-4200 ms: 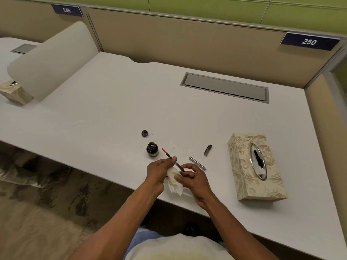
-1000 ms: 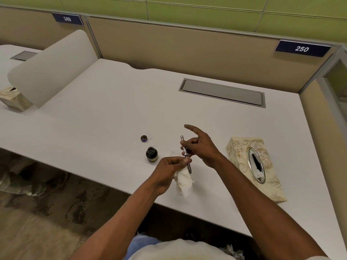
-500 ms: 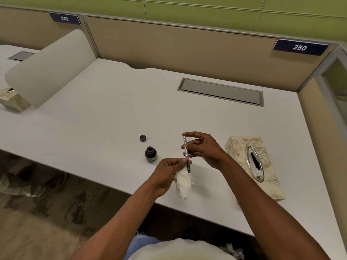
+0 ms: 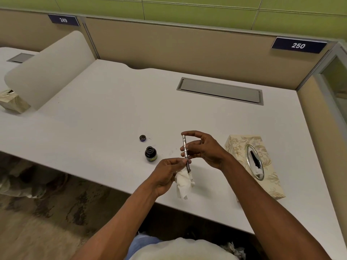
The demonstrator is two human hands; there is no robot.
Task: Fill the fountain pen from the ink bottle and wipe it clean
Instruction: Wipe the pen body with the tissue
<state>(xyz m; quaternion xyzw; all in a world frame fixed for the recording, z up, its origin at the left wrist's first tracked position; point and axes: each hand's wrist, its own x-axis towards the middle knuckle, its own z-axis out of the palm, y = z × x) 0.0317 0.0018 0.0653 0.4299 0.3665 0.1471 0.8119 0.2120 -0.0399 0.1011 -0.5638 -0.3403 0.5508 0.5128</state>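
Above the desk's front part, the slim silver fountain pen [image 4: 185, 146] stands nearly upright. My right hand [image 4: 203, 149] pinches its silver barrel with fingers and thumb. My left hand [image 4: 167, 172] pinches the pen's dark lower end together with a crumpled white tissue [image 4: 184, 182], which hangs below it. The open ink bottle [image 4: 150, 153] stands on the desk just left of my hands. Its small dark cap [image 4: 142, 138] lies a little farther back. The nib is hidden by my fingers and the tissue.
A patterned tissue box [image 4: 255, 166] lies on the white desk [image 4: 93, 119] right of my right wrist. A grey cable hatch [image 4: 219, 91] is set into the desk at the back. Beige partitions close the back and right. A curved white divider [image 4: 47, 70] stands at left.
Earlier the pen's inner part lay slanted between my hands over the tissue and the silver barrel lay on the desk. Now my right hand holds the barrel upright on the pen.
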